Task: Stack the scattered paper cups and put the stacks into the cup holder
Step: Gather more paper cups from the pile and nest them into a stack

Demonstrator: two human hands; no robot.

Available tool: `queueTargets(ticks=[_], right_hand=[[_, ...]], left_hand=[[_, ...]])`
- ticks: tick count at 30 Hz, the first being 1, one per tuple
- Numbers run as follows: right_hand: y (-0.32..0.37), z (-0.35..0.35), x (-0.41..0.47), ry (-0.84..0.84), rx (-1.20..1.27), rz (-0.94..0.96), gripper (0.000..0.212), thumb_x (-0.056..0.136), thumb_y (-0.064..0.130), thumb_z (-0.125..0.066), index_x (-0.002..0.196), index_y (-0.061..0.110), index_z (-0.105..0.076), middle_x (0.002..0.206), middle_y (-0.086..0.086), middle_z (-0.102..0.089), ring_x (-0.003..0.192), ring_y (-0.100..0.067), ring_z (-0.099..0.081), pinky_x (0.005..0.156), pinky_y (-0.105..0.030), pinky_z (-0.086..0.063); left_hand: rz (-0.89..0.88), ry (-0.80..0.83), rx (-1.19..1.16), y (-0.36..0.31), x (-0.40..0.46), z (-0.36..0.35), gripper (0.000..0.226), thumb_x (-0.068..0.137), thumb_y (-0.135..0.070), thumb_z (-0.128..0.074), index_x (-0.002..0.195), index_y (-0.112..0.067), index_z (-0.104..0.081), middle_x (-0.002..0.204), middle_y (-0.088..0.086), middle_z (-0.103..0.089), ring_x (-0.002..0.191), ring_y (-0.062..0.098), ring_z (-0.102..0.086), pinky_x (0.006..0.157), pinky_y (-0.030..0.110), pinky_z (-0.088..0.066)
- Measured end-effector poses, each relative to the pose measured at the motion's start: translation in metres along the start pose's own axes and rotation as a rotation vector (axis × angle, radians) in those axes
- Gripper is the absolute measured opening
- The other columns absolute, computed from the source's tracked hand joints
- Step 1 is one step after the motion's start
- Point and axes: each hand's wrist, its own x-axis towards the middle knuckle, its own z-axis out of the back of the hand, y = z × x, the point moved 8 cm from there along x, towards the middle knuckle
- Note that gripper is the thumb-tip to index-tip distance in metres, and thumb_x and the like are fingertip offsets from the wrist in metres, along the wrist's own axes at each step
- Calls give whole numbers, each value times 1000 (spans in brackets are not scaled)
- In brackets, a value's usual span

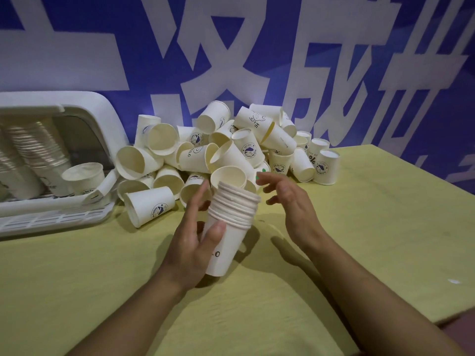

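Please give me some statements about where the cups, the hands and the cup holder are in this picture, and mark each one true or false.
1. The left hand holds a stack of nested cups. True.
2. The right hand grips a single cup. False: its fingers are spread and hold nothing, just right of the stack.
3. The cup holder stands at the left of the table and already has stacked cups inside. True.
4. All loose cups in the pile stand upright. False: many lie on their sides or are tilted.
5. The wall behind is plain white. False: it is blue with large white characters.
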Motion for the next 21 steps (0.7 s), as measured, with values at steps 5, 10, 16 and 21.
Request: queueTargets(ticks=[5,10,16,21], right_hand=[[-18,17,4,-151,-68,-103,37,91,48,-51,118,28,-68,109,13,-69,102,-10,-62,82,-35,-53],[-37,55,25,-326,-349,-170,23,95,21,-62,118,22,-65,108,12,-63,92,-5,-58,83,-30,-49],[-80,127,64,-332,-911,-391,61,89,32,-67,144,22,-43,145,-9,-38,131,-32,-34,105,-44,-36],[-99,149,73,-330,-1113,-458,62,90,43,-67,144,26,-41,152,-9,-32,136,-35,-30,105,-49,-38]], left_hand=[[70,-27,-175,6,3,2,97,64,-76,-66,150,-55,-27,137,-12,-55,108,0,-66,77,17,-54],[74,-30,-211,5,3,0,115,51,-79,-78,151,-49,-30,132,-8,-64,112,6,-66,84,22,-55],[40,-43,-213,4,1,-3,93,66,-59,-73,149,-55,-30,123,-19,-69,114,6,-66,91,28,-52],[3,-78,-214,0,2,1,81,68,-59,-73,137,-69,-32,126,-21,-65,115,10,-67,94,34,-53]])
